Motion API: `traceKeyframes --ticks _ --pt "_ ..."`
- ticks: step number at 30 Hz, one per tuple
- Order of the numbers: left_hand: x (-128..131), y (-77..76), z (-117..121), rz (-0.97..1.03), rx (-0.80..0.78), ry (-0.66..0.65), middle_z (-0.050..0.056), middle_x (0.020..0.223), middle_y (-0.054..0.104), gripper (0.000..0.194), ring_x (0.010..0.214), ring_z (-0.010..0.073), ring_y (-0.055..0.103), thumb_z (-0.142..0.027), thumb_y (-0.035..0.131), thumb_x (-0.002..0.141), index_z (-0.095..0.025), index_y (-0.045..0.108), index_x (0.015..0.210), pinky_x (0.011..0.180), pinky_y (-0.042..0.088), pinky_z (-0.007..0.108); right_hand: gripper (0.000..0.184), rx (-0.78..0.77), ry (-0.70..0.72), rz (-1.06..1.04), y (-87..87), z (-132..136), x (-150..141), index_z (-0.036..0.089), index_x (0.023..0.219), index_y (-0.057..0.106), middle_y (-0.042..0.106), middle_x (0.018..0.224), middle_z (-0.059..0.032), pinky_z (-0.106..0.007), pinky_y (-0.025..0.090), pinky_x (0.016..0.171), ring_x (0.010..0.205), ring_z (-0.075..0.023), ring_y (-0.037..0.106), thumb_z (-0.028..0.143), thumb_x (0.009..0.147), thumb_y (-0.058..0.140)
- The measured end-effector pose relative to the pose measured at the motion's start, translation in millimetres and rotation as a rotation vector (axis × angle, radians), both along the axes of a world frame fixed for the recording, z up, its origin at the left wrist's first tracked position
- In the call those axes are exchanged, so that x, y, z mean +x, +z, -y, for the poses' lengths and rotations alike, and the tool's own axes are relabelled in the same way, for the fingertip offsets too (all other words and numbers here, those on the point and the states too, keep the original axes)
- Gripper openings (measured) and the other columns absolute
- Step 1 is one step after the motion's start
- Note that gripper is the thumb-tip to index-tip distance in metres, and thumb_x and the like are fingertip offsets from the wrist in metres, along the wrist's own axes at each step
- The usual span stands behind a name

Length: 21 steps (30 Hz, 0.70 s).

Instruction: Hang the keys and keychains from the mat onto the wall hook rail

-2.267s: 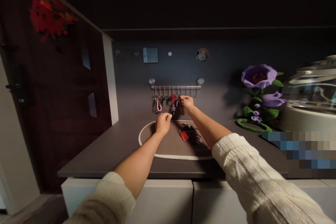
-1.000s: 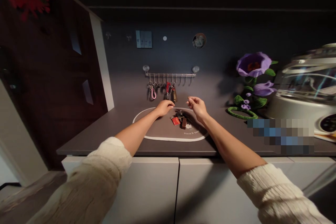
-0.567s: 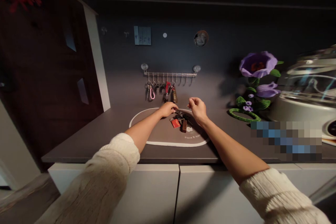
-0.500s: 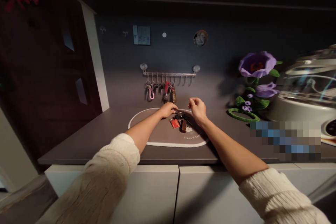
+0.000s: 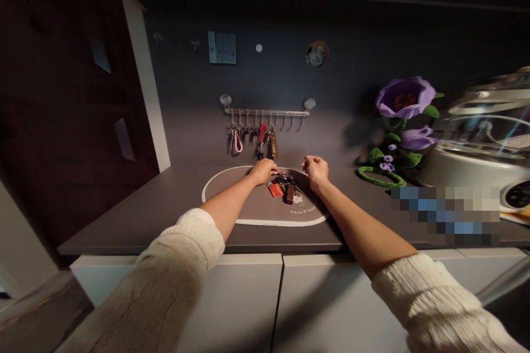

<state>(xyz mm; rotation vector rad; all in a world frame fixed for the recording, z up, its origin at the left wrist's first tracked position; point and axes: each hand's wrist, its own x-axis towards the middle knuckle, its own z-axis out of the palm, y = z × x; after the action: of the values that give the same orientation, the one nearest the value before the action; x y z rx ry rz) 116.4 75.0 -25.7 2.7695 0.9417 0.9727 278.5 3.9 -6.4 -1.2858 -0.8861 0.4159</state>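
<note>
Wall: dark panel [image 5: 186,99], dim, behind the mat; blue card [image 5: 222,48] and round picture [image 5: 317,54] high above it.
Bench: dark top [image 5: 136,209] under the mat, white cabinet doors [image 5: 207,298] below.
Mat: oval, brown [image 5: 267,210], pale rim, printed lettering at front right.
Key bunch: on the mat [image 5: 285,178], right of its middle – red tag [image 5: 276,190] and brown block [image 5: 290,194] at its front.
Left hand: palm down [image 5: 265,170] over the mat's back part, fingertips at the bunch's edge; whether they grip it, cannot tell.
Right hand: fingers curled [image 5: 316,169], thumb to forefinger, over the mat's back right – anything pinched, cannot tell.
Hook rail: clear [image 5: 269,112], above the mat's back; pink loop [image 5: 238,143], red strap [image 5: 262,133] and brown fob [image 5: 274,146] hang there.
Flower: purple [image 5: 406,98], right of the mat.
Appliance: clear-topped [image 5: 464,171], farther right of it.
</note>
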Motion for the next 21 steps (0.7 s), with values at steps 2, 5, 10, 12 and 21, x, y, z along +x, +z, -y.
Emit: traceKeyframes --ticks 2,5,10,12,21 --pt "-2 -0.4 -1 -0.027 0.008 0.04 0.005 0.081 0.067 0.015 0.078 0.0159 0.058 -0.016 0.059 0.071 -0.022 0.071 0.078 0.074 0.041 0.024 0.014 0.001 0.003 0.01 -1.0 -1 0 0.016 0.068 0.058 0.056 0.048 0.0023 -0.021 0.037 0.05 0.043 -0.0084 0.047 0.027 0.068 0.05" --pt "-5 1.2 0 -0.042 0.003 0.081 0.006 0.085 0.067 0.016 0.08 0.0159 0.057 -0.018 0.057 0.073 -0.02 0.07 0.081 0.076 0.041 0.025 0.016 -0.003 0.014 0.033 -2.7 -2 1 0.015 0.069 0.058 0.057 0.049 0.0022 -0.021 0.037 0.049 0.043 -0.0084 0.048 0.029 0.068 0.05" --pt "-9 6.4 5 -0.011 -0.046 0.132 0.006 0.089 0.067 0.017 0.084 0.0153 0.057 -0.018 0.055 0.075 -0.016 0.069 0.083 0.077 0.041 0.024 0.019 -0.008 0.03 0.067 -3.4 -3 1 0.015 0.07 0.058 0.057 0.05 0.002 -0.021 0.038 0.049 0.043 -0.0087 0.048 0.032 0.067 0.05" --pt "-11 7.9 8 0.029 -0.093 0.146 0.006 0.089 0.067 0.018 0.083 0.0149 0.057 -0.016 0.053 0.075 -0.014 0.069 0.084 0.076 0.042 0.024 0.019 -0.005 0.031 0.075 -2.7 -3 0 0.015 0.07 0.058 0.058 0.05 0.0021 -0.021 0.038 0.05 0.044 -0.0087 0.048 0.032 0.068 0.05" --pt "-14 14.8 18 0.251 -0.25 0.193 0.006 0.082 0.067 0.016 0.076 0.0134 0.058 -0.014 0.053 0.074 -0.011 0.067 0.081 0.073 0.043 0.024 0.017 -0.012 0.047 0.091 1.8 4 -6 0.016 0.07 0.058 0.056 0.051 0.0022 -0.022 0.038 0.051 0.044 -0.0086 0.047 0.03 0.068 0.048"
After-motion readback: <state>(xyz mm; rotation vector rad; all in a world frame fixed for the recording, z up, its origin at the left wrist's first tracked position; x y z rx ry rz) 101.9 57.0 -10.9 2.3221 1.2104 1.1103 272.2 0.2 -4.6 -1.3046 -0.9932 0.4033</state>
